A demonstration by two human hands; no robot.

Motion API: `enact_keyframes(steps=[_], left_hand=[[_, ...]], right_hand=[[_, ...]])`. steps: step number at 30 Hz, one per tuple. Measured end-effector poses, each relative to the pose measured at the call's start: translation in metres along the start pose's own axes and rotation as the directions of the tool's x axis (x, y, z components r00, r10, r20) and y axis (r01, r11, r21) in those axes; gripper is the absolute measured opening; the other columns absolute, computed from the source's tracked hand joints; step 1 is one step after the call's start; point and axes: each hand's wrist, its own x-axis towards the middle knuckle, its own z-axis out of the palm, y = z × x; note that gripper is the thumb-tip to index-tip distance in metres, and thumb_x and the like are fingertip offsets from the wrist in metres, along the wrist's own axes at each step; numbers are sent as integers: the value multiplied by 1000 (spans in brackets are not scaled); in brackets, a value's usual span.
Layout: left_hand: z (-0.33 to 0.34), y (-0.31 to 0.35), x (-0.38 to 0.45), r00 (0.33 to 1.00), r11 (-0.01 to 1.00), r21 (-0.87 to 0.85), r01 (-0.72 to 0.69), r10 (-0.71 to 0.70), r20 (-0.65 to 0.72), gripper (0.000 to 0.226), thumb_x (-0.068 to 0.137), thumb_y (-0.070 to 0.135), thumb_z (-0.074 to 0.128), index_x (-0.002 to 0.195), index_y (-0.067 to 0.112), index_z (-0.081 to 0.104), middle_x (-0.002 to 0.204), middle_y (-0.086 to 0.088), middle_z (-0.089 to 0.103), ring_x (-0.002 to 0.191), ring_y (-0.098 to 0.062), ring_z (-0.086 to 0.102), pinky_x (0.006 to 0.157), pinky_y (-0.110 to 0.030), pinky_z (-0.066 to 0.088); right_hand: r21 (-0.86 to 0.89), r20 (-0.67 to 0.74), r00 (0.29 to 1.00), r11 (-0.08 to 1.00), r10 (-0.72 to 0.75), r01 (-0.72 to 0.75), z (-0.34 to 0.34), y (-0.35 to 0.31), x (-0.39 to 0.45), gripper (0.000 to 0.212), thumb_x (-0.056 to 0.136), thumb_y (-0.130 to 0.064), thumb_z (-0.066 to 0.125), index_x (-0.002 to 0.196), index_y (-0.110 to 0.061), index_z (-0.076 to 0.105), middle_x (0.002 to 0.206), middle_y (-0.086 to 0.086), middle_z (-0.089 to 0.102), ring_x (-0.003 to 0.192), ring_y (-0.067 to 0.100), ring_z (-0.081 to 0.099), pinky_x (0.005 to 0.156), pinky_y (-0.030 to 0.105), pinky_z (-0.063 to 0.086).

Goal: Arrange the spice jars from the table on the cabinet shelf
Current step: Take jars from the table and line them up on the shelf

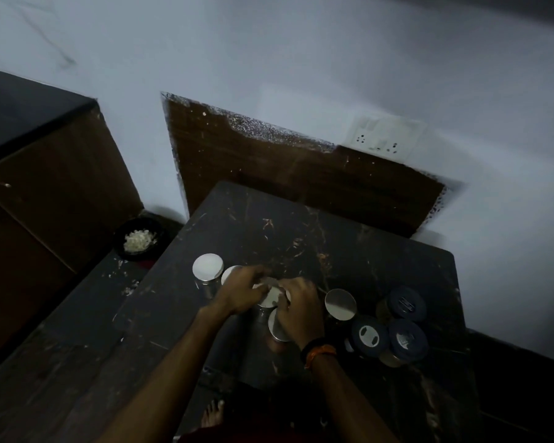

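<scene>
Both hands are down in the middle cluster of steel jars on the tabletop (381,260). Left hand (242,290) has its fingers curled over the centre jar (271,297). Right hand (298,306) is wrapped over the near jar (277,326). Looks like a two-jar grab, not lifted yet as far as I can judge.

Risks from here:
- Jars are packed touching. Pulling two out of the middle could knock the one half hidden behind the left hand (230,274), or send the left jar (207,266) toward the tabletop edge just beside it.
- Grip is over the lids, from above. If a lid is loose, the body may drop and spill.
- Room is dim and the steel is smooth, so a slip is plausible.
- Wrist bands (320,350) on the right arm sit near the dark-lid jars (390,327); a sweep on the way out might clip them.
- A black bowl (138,239) with something pale in it sits on the floor left of the tabletop, in the walking path toward the cabinet (45,193).

Jars: round, steel, flat shiny lids, all upright. One more steel jar (340,304) stands apart to the right, beside three dark-lid jars, one with a pale mark on its lid. All are on the tabletop.
</scene>
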Motion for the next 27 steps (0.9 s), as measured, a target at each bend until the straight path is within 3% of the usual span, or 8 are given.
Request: enact_keyframes(steps=[2,6,10,16,20,27], left_hand=[[12,-4,-4,999,999,-33,21,-20,36,31,93,15,65,124,13,64,121,-4,67,101,-10,61,79,-10,45],[27,-6,-8,993,996,-69,51,-43,113,28,96,16,58,123,16,64,121,-2,67,107,-15,64,96,-39,53],[34,-7,-12,994,996,-72,47,-39,103,23,99,18,54,119,17,65,116,-2,68,105,-14,64,96,-40,52],[38,-6,-21,999,992,-121,32,-27,42,20,97,12,55,110,7,70,112,-6,72,100,-15,66,93,-37,53],[38,-9,-26,998,987,-150,58,-54,36,25,97,11,55,118,8,69,119,-1,70,108,-14,65,96,-32,51],[35,-14,-29,992,971,-209,118,-108,57,28,94,4,55,118,10,69,113,-2,72,106,-14,66,97,-40,53]], right_hand=[[-70,14,1000,998,-1,2,6,6,-11,30,92,-25,59,121,-17,65,124,2,58,120,19,51,104,38,43],[-157,83,996,987,43,-29,17,14,-32,47,88,-48,61,130,-26,56,131,-2,51,122,18,46,103,35,41],[-246,160,984,968,78,-37,27,18,-42,65,84,-63,59,138,-30,47,142,-3,42,128,19,40,105,36,38],[-234,149,973,963,174,-136,39,27,-46,83,81,-65,63,151,-32,32,158,3,21,142,25,27,114,43,34],[-197,88,980,967,179,-159,50,29,-47,89,76,-66,69,148,-30,33,154,3,21,133,26,38,106,41,44],[-89,61,984,983,165,-159,61,34,-41,89,74,-55,78,146,-25,35,157,2,12,137,23,41,101,34,52]])
